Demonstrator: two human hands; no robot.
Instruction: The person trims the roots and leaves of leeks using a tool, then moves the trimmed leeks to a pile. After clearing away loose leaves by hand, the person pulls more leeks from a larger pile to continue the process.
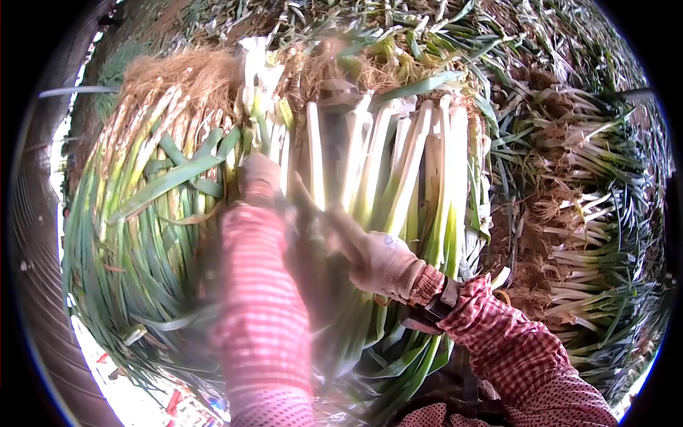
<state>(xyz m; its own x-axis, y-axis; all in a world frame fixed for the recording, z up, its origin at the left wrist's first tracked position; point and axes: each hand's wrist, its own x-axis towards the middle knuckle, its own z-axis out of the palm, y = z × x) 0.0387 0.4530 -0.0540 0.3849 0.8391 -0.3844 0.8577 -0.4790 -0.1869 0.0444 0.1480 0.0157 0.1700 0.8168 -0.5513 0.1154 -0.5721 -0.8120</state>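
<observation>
My left hand [260, 176], gloved and blurred by motion, is closed around a leek [257, 75] near the middle of the pile. Its white root end points away from me, and the hand covers its lower part. My right hand [384, 265], also gloved, lies over the green part of the peeled leeks [409, 171]. Its fingers point up and left, partly smeared. A thin brownish shape [307, 193] extends from them, too blurred to name. Left of my hands lie unpeeled leeks [153, 149] with long brown roots and a loose green leaf across them.
Bundles of leeks [587, 235] with roots lie in a column on the right. Stripped leaves [512, 43] litter the ground at the back. A dark ribbed surface [39, 285] curves along the left edge.
</observation>
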